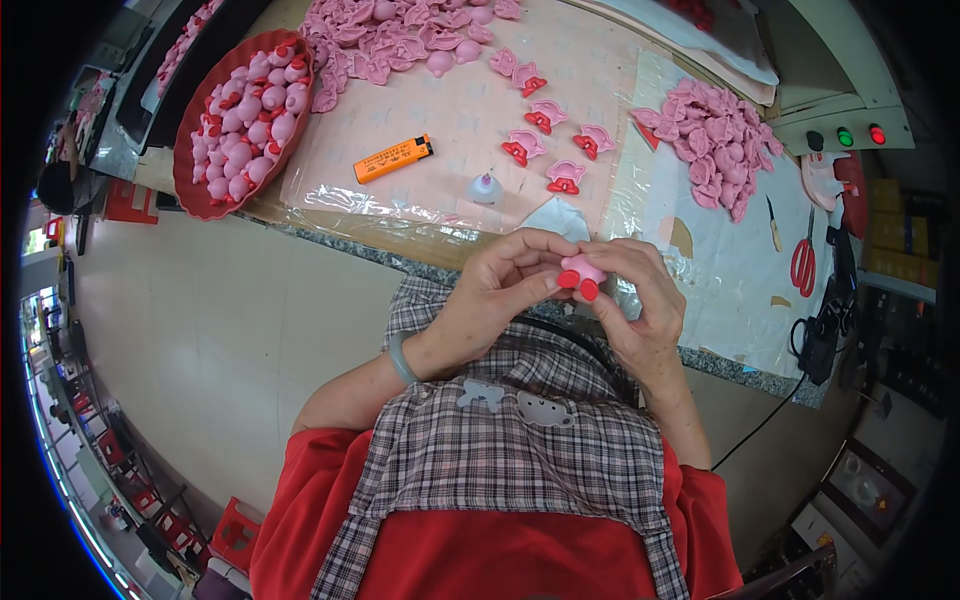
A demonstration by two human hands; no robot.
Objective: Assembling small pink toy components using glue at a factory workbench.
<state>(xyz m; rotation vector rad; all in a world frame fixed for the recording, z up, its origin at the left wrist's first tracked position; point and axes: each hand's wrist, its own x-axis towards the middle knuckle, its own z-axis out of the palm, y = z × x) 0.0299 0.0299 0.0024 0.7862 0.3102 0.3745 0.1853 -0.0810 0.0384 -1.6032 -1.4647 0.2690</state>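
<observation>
Just in front of my apron, at the table's near edge, I hold a small round pink toy figure [584,268] with two red feet between both hands. The fingertips of my left hand [510,275] pinch its left side near a red foot. My right hand [640,290] grips it from the right, fingers over its top and thumb by the other foot. Beyond my hands lie a white cloth [560,215] and a small whitish bottle with a pointed tip [485,189]. Several pink pieces with red feet [563,177] are laid out farther off.
A red scalloped bowl [184,170] of pink-and-red figures stands at the left. Pink part piles [390,45] lie at the back and right [715,140]. An orange box cutter-sized lighter [393,158] rests mid-table. Red-handled scissors [803,268], a knife [774,224] and a black cable lie right.
</observation>
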